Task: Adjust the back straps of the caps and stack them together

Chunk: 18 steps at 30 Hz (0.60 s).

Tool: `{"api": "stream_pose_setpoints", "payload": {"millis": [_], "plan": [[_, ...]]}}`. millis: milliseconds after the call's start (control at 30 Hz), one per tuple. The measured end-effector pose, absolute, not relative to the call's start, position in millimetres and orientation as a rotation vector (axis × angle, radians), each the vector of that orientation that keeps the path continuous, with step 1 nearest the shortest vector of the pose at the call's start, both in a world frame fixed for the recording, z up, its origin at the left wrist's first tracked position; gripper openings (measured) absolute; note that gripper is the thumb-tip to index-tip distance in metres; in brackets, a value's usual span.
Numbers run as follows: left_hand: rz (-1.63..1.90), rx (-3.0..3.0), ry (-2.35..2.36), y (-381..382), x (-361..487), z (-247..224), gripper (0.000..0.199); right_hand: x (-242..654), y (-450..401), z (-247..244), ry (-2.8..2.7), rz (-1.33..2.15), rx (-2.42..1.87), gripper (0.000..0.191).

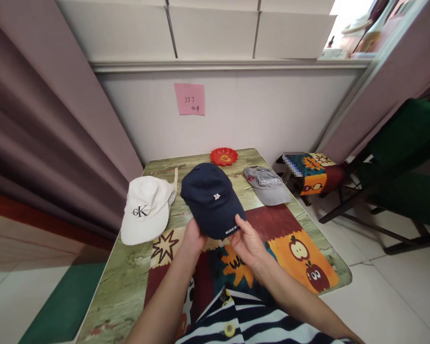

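Observation:
A navy baseball cap (209, 196) with a small white emblem is held up over the table, its brim towards me. My right hand (246, 240) pinches the brim's right edge, thumb on top. Under the cap's left side, my left hand (194, 236) grips it, most of its fingers hidden beneath. To the left lies a white cap (148, 205) with dark CK lettering, its strap end sticking up at the back. A grey cap (267, 185) with white script and a red mark rests on the table's right side.
A red scalloped dish (224, 156) sits at the table's (114, 286) back edge against the wall. Beneath my arms is a patterned cloth (272, 220). A pink note (189, 99) is stuck on the wall. Dark green chairs (408, 143) stand at right; curtains hang on both sides.

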State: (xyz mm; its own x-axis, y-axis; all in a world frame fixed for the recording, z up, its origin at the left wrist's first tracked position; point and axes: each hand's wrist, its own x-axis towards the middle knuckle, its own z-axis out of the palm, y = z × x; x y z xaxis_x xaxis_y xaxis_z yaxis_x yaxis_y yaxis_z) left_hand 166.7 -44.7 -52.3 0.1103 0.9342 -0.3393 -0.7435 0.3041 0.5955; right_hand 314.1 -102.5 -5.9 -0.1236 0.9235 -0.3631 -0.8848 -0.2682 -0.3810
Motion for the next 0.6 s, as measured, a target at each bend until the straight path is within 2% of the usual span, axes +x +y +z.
{"api": "stream_pose_setpoints", "payload": {"millis": [67,133,367,500,600], "plan": [[1.236,0.466,1.044,-51.9,171.4,-64.7,0.005,325.2,-90.3,-3.8,-0.066,1.673,-0.653,0.031],[1.203,0.597,1.218,-62.0,173.2,-75.2,0.011,338.8,-76.5,-0.7,-0.065,1.619,-0.666,0.033],[1.071,1.154,1.206,-92.2,163.5,-90.8,0.022,406.2,-20.4,13.3,-0.146,1.358,-0.577,0.031],[1.035,1.329,1.249,-94.2,160.7,-98.0,0.024,449.7,7.4,-8.7,-0.165,1.228,-0.608,0.029],[0.999,1.444,1.269,-92.0,160.1,-102.9,0.027,475.2,18.1,-41.6,0.023,1.137,-0.826,0.024]]}}
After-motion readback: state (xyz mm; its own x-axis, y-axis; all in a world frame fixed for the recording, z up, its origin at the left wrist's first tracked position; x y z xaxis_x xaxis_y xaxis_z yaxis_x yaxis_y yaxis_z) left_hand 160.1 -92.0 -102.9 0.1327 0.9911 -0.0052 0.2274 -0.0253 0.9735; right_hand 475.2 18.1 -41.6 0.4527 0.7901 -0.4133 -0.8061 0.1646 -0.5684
